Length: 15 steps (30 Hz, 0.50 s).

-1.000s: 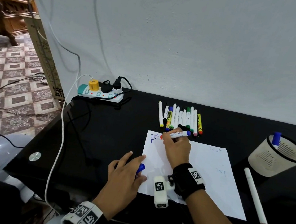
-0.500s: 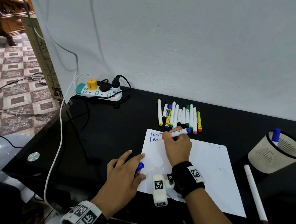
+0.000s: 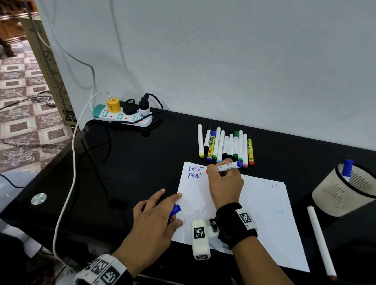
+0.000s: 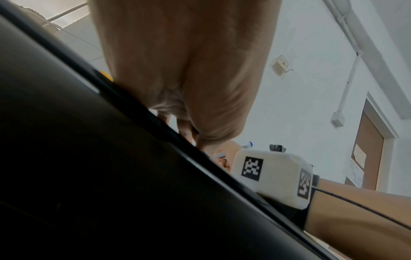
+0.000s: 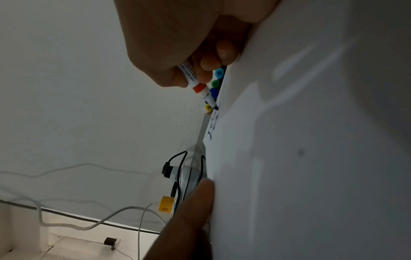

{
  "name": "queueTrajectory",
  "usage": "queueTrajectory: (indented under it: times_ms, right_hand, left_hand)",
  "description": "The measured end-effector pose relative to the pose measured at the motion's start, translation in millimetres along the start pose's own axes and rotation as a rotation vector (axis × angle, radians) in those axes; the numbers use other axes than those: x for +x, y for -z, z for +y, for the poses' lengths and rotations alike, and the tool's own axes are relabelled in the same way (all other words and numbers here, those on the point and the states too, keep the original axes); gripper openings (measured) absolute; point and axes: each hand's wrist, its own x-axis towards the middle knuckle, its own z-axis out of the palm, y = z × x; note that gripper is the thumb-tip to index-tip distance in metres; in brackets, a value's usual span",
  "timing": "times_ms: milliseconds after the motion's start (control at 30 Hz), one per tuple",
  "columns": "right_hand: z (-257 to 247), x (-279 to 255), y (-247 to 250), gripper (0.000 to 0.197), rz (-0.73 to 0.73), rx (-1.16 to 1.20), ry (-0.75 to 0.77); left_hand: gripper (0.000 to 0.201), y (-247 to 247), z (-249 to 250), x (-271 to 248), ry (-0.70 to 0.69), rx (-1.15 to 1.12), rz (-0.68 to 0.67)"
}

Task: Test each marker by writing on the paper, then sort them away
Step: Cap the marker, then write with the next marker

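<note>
A white sheet of paper (image 3: 255, 220) lies on the black table, with blue "Test" writing at its top left corner. My right hand (image 3: 224, 182) grips an uncapped white marker (image 3: 227, 166) with a blue end, its tip (image 5: 214, 106) touching the paper beside the second word. My left hand (image 3: 155, 217) rests at the paper's left edge and holds the blue cap (image 3: 174, 210) between thumb and fingers, its forefingers stretched out. Several capped markers (image 3: 225, 146) lie in a row beyond the paper. In the left wrist view the palm fills most of the frame.
A mesh cup (image 3: 347, 190) at the right holds one blue-capped marker (image 3: 347, 169). A long white marker (image 3: 321, 241) lies right of the paper. A power strip (image 3: 123, 115) with plugs and cables sits at the back left. The table's front edge is near my wrists.
My right hand has written further along the second blue word, moving slightly right. The left hand has stayed in place with the cap.
</note>
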Motion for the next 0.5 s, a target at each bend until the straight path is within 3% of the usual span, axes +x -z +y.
queueTrajectory:
  times_ms: [300,500]
  right_hand:
    - [0.2,0.5,-0.1,0.015,0.01,0.009,-0.033]
    - [0.6,3.1,1.5,0.009,0.116,0.094,-0.093]
  left_hand:
    - [0.053,-0.8,-0.3,0.3,-0.005,0.001,0.006]
    - [0.053,0.3,1.2,0.0,-0.002,-0.001,0.0]
